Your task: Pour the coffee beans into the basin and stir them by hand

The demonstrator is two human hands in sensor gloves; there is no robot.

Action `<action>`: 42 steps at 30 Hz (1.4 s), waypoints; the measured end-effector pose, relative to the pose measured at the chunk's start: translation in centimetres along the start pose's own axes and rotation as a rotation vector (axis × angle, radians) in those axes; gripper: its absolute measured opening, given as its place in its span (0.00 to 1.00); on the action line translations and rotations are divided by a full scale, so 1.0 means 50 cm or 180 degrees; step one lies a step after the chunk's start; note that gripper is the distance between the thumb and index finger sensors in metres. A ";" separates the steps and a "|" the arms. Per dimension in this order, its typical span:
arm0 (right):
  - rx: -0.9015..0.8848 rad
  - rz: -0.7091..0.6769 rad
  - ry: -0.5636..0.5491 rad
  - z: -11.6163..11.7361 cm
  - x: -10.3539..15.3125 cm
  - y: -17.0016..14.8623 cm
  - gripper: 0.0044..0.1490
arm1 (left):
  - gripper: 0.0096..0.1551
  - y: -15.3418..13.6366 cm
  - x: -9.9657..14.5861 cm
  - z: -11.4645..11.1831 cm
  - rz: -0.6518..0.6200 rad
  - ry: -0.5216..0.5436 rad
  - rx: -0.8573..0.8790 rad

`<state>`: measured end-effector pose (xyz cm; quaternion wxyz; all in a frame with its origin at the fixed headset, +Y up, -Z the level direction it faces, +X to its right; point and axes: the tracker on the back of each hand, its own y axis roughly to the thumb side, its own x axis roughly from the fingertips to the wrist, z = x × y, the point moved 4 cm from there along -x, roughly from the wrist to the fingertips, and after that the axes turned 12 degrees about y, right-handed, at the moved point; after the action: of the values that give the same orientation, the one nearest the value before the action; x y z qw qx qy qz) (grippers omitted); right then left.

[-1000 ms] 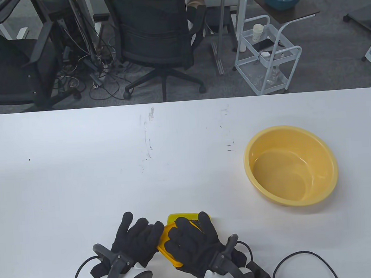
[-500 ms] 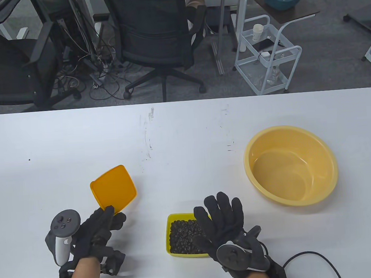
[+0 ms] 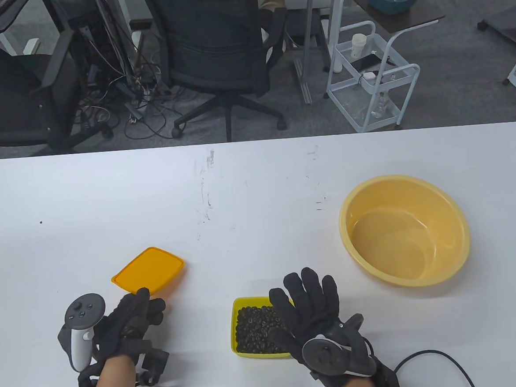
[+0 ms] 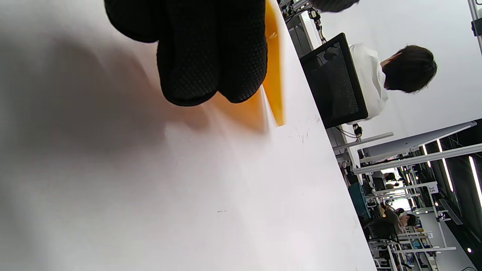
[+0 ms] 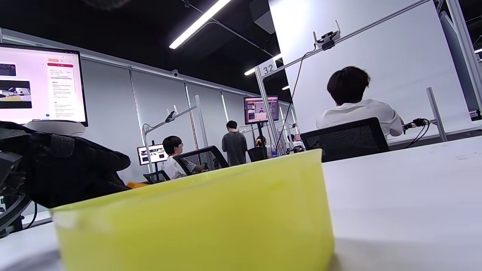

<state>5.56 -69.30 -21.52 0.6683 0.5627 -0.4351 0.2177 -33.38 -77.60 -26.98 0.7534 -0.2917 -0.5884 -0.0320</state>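
Since half a second ago, the orange lid [image 3: 147, 270] has come down from its tilt and now lies almost flat on the tabletop [image 3: 258, 193], while the right hand has not moved. Seen from the table view, the left hand [image 3: 130, 326] pinches the near edge of the lid with curled fingers. The right hand [image 3: 312, 313] has straight, spread fingers and holds nothing; it hovers over the right side of the green box [image 3: 256, 328] full of coffee beans [image 3: 254, 328]. The yellow basin [image 3: 404, 231] sits empty, away to the right and farther back. So the right hand is nearer to both box and basin, and the pour would likely go to the right. From the left wrist view, dark fingertips [image 4: 211, 56] touch the lid [image 4: 274, 75], whose far edge looks a little off the tabletop [image 4: 188, 188]; the table view cannot show that gap. From the right wrist view, the box wall [image 5: 196, 222] fills the front, very close, but no fingers show, so the grip cannot be told from there. Beans and basin are hidden in that view.
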 end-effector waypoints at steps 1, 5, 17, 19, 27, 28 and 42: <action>0.0003 -0.0002 0.0005 0.000 0.000 0.000 0.47 | 0.47 0.000 0.001 0.002 0.0005 0.0026 -0.0019; 0.0036 0.0050 -0.0009 -0.001 0.001 -0.003 0.47 | 0.49 0.006 0.007 0.015 -0.0094 0.0167 -0.0140; -0.0645 0.1084 0.0545 0.044 0.004 -0.105 0.55 | 0.52 0.149 0.127 -0.085 -0.2620 0.0438 -0.2204; -0.0752 0.1232 0.0708 0.066 0.003 -0.120 0.56 | 0.52 0.153 0.141 -0.117 -0.2815 0.0435 -0.2634; -0.1051 0.1488 0.1443 0.146 -0.007 -0.143 0.59 | 0.52 0.160 0.180 -0.207 -0.3348 0.0436 -0.3649; -0.1093 0.1508 0.1478 0.151 -0.008 -0.143 0.59 | 0.52 0.159 0.181 -0.211 -0.3352 0.0405 -0.3649; -0.1653 0.2048 0.1431 0.176 -0.007 -0.138 0.42 | 0.52 0.146 0.176 -0.218 -0.3344 0.0204 -0.3643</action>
<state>7.82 -79.40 -25.79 0.7632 0.1523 -0.4720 0.4142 -18.38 -74.14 -23.46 0.3883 -0.3171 -0.5193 -0.6921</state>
